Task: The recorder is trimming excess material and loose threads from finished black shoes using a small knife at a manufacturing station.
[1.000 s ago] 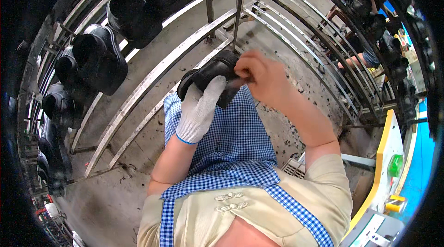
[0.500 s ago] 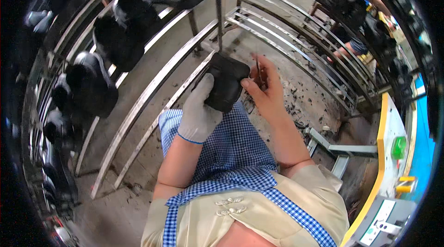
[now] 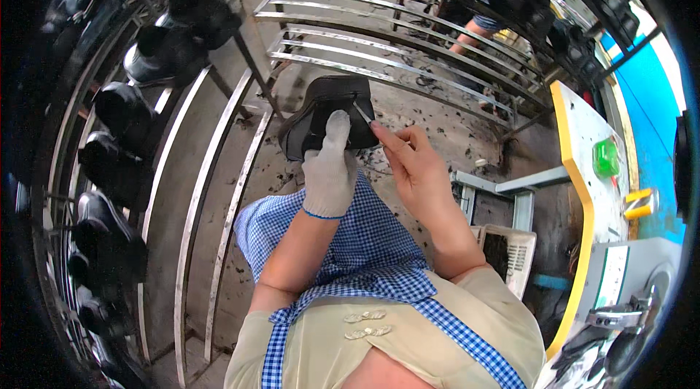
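Left hand (image 3: pixel 329 170) in a white knit glove has a firm grip on the black leather shoe upper (image 3: pixel 328 118), propping it above the lap so the bare right hand (image 3: pixel 415 166) can pinch a thin metal blade (image 3: pixel 362 113) against its edge, well clear of the dark shoes on the steel rail rack (image 3: pixel 117 163)

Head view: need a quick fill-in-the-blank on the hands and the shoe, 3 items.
1. The left hand wears a white knit ____.
2. It holds a ____ shoe in front of the blue checked apron.
3. The bare right hand puts a thin metal tool against the ____.

Missing words: glove; black; shoe
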Motion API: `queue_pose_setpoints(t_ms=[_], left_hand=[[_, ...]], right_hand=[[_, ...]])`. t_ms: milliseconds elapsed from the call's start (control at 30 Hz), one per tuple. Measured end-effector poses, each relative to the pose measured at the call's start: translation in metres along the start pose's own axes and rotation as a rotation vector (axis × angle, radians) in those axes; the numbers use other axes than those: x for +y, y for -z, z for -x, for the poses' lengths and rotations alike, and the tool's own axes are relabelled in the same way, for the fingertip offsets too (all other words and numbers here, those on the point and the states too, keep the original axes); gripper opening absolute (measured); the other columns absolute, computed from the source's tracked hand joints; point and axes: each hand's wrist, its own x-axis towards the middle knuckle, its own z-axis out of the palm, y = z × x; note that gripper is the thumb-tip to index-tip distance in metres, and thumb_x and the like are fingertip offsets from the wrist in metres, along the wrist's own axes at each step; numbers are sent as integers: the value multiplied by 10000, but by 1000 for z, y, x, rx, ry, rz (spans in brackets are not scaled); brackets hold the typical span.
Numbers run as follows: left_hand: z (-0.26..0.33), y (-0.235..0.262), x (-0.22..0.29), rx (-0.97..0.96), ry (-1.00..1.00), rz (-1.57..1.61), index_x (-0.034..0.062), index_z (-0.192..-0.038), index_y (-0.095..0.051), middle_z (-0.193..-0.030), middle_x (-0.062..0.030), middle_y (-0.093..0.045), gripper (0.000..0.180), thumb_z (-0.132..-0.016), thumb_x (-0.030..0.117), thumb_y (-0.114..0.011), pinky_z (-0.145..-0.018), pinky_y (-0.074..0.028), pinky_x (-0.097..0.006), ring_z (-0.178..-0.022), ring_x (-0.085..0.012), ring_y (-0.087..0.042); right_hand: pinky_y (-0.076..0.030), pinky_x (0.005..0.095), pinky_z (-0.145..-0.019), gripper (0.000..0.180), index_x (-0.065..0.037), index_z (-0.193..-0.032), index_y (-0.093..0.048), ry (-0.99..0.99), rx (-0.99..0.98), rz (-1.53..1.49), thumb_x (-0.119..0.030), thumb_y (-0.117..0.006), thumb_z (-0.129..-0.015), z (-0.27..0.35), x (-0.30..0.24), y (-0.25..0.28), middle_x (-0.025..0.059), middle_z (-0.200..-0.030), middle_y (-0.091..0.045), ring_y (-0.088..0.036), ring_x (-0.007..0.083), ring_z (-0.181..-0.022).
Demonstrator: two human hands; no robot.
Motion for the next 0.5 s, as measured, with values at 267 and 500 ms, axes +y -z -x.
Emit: queue_pose_setpoints(t_ms=[267,500], left_hand=[[4,-25,33,104,72,557,45,-1175,-557,-1006,-100,-647,423,-781,93,-705,-683,-504,-311,-790,-194,-628],[-1,-22,35,53,445,1046,51,-1284,-514,-991,-104,-654,558,-759,-1,-696,-638,-516,-320,-729,-227,-632]], right_hand=[[-467,330,-602,391,-152,-1242,-602,-117,109,166,-11,-579,-878,13,-3,9,107,-876,-529,-560,267,-684],[-465,336,-590,371,-149,-1231,-610,-130,104,162,-21,-576,-884,11,-11,1,112,-875,-539,-557,276,-663]])
